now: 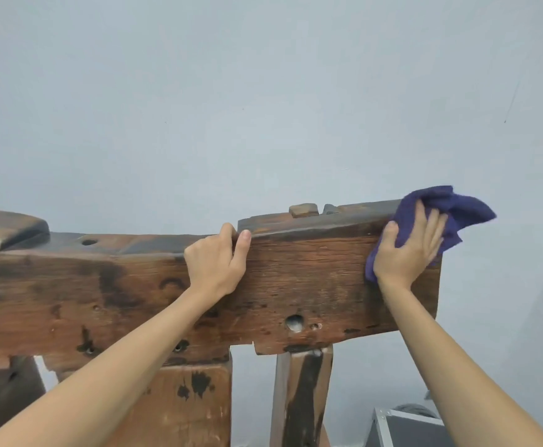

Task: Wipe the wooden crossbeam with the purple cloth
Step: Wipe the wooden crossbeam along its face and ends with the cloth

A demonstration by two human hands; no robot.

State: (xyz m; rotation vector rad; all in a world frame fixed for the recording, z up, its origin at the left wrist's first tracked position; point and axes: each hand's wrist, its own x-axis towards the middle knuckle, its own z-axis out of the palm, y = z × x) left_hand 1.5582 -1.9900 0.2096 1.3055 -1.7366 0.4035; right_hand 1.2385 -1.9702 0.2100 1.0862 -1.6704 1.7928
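Observation:
A thick, weathered wooden crossbeam (pixel 312 272) runs across the view, with holes in its face and dark stains. My right hand (pixel 408 250) presses the purple cloth (pixel 457 209) flat against the beam's right end, near the top corner; part of the cloth hangs past the end. My left hand (pixel 218 256) grips the beam's top edge near the middle, fingers curled over it, thumb on the front face.
Two wooden posts (pixel 302 398) (pixel 186 404) hold the beam up from below. A small wooden peg (pixel 303 209) sticks up from the top. A grey wall (pixel 263 91) is behind. A dark case with metal edging (pixel 402 430) sits low at the right.

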